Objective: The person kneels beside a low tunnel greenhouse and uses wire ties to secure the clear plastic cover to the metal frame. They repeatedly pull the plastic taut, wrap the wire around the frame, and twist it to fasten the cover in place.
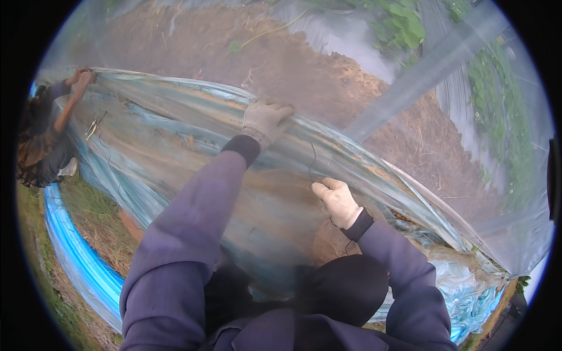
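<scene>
My left hand point(267, 123), in a knitted work glove, lies on the gathered upper edge of a large translucent bluish plastic sheet point(263, 193); its fingertips reach over the far side. A thin dark wire or cord point(314, 158) hangs down the sheet from near that edge. Lower and to the right, my right hand point(337, 202), in a paler glove, has its thumb and fingers pinched on the lower end of this cord. Another thin cord point(109, 162) lies on the sheet at left, below a small pale-handled tool point(91, 130) whose kind I cannot tell.
A co-worker's bare hands point(83, 77) are on the sheet's edge at far left. Bare soil point(298, 74) and leafy plants point(404, 26) show through clear film beyond. A pale diagonal bar point(408, 79) stands at right. A blue plastic roll point(79, 245) curves across dry grass at lower left.
</scene>
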Demonstrator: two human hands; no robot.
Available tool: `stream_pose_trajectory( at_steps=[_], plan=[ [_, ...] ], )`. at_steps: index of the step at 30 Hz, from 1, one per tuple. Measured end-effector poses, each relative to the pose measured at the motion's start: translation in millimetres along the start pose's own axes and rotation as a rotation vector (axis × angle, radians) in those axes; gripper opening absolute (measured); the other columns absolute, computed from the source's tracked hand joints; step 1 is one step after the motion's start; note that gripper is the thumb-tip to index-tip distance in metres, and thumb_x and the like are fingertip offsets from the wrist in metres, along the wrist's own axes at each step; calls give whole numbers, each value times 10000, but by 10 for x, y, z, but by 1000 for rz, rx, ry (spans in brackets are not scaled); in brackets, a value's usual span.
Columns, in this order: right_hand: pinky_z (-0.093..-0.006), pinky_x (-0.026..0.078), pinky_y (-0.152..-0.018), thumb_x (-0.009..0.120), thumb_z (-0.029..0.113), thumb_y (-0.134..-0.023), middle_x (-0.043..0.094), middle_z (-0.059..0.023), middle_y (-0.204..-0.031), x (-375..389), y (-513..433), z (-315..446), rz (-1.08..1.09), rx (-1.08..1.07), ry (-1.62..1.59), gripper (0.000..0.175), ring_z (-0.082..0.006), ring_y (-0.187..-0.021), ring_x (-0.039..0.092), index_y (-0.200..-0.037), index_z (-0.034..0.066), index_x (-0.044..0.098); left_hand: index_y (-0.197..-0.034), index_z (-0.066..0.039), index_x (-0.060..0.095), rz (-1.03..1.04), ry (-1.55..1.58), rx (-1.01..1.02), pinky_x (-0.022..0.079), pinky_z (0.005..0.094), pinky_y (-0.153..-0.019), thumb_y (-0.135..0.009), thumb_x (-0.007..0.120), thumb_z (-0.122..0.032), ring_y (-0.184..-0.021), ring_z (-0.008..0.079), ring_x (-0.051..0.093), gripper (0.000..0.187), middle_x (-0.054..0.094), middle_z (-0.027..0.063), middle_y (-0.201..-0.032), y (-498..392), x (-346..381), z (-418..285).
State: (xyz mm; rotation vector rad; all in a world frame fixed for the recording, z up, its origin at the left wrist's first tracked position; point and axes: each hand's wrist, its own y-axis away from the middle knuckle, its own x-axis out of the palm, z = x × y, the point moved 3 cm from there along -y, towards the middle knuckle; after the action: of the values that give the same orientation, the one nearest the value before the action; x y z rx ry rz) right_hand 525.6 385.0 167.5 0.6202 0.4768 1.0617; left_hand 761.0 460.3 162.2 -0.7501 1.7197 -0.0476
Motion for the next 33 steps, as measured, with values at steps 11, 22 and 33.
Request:
stream_pose_trajectory(
  at_steps=[11, 22, 33],
  plan=[
    [-225, 227, -417, 573, 202, -927, 385, 49, -654, -96, -210, 109, 150, 169, -320, 122, -45, -487, 312, -919, 84, 542, -996, -198, 704, 109, 4, -12, 391, 417, -960, -772, 704, -359, -1020, 237, 577, 275, 683, -41, -1067, -8, 48, 68],
    [-217, 207, -413, 566, 171, -929, 367, 39, -675, -108, -434, 0, 83, 191, -495, 125, -50, -475, 279, -918, 50, 538, -1003, -158, 691, 72, 19, -6, 373, 444, -962, -727, 741, -403, -1034, 259, 554, 373, 689, -17, -1053, -20, 9, -24],
    [-345, 469, -647, 631, 194, -862, 621, -90, -730, -442, -507, 443, -154, -423, 794, 307, -183, -661, 561, -944, -101, 627, -972, -172, 686, 58, -1, -128, 349, 456, -985, -660, 787, -416, -1034, 267, 547, 408, 693, -10, -973, -48, 18, -95]
  ],
)
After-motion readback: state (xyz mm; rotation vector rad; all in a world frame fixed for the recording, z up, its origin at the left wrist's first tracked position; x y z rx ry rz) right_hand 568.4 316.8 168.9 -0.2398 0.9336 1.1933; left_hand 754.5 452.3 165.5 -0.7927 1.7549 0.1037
